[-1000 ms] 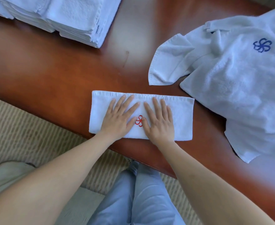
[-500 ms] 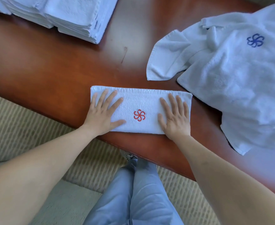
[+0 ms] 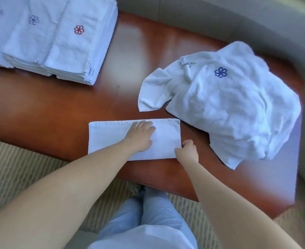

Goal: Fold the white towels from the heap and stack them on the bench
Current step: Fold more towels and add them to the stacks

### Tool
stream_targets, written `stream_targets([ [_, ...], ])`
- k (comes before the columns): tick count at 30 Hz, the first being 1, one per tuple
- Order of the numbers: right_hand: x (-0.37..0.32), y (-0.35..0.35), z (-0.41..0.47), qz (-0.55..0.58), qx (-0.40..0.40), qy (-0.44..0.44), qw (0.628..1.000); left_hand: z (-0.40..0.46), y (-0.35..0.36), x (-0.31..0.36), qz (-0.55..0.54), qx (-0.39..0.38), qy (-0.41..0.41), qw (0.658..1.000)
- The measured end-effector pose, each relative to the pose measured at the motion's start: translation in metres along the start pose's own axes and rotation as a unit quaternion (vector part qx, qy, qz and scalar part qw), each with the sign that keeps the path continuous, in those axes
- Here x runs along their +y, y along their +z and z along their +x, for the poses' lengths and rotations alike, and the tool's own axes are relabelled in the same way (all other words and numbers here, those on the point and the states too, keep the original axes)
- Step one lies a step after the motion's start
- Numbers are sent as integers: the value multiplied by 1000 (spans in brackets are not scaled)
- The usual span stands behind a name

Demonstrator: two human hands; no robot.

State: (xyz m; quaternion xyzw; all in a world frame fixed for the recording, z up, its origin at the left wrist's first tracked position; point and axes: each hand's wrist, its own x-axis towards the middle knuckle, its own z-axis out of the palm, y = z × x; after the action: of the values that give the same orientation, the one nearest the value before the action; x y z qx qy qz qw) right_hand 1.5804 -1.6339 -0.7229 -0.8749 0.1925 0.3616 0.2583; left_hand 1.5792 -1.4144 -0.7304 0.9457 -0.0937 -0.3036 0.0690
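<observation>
Right now the folded towel (image 3: 110, 136) lies flat near the front edge of the bench (image 3: 58, 105), a long white strip, roughly at the centre of the view. Left hand (image 3: 140, 135) is flat on the middle of it, fingers straight and close together, pressing down; whatever mark the cloth carries is hidden under that palm. Right hand (image 3: 188, 151) sits at the towel's 3 o'clock end, fingers curled in on the near corner. It looks like a pinch on the edge, though the fingertips are tucked under and blurred, so the exact hold is hard to make out.

Up at 2 o'clock from the towel, the heap (image 3: 238, 108) of loose white towels sprawls, a blue flower mark on top, one flap spilling toward the centre. Its near edge is just beside the folded strip's far right corner; whether they touch I cannot tell.

Over at 10 o'clock, well apart, the stack (image 3: 58, 47) of folded towels stands in rows, one red mark clear, two fainter bluish ones beside it. The stack is cut off by the top and left edges of the view.

Down at 6 o'clock, pale blue trousers (image 3: 148, 221) and a ribbed carpet (image 3: 22, 168).
</observation>
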Motion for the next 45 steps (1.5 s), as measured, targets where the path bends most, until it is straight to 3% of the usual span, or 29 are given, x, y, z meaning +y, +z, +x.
stream_targets([
  [4, 3, -3, 10, 72, -63, 92, 991, 48, -21, 40, -17, 13, 23, 1000],
  [10, 7, -4, 21, 280, -113, 181, 936, 100, -41, 67, -70, 0, -10, 998],
  [16, 4, -13, 24, 239, -145, 184, 942, 117, -66, 57, -67, -78, 10, 995],
  [24, -53, -52, 16, 179, -106, 4, 978, 70, -128, -15, -144, 8, -23, 989],
  [29, -124, -55, -18, 169, -61, -103, 978, 5, -161, -76, -169, 77, -69, 980],
  [37, -233, -1, -101, 161, -3, -223, 961, -115, -174, -189, -251, 156, -111, 949],
  [45, -331, 76, -187, 80, 45, -307, 947, -234, -167, -302, -287, 188, -113, 932],
])
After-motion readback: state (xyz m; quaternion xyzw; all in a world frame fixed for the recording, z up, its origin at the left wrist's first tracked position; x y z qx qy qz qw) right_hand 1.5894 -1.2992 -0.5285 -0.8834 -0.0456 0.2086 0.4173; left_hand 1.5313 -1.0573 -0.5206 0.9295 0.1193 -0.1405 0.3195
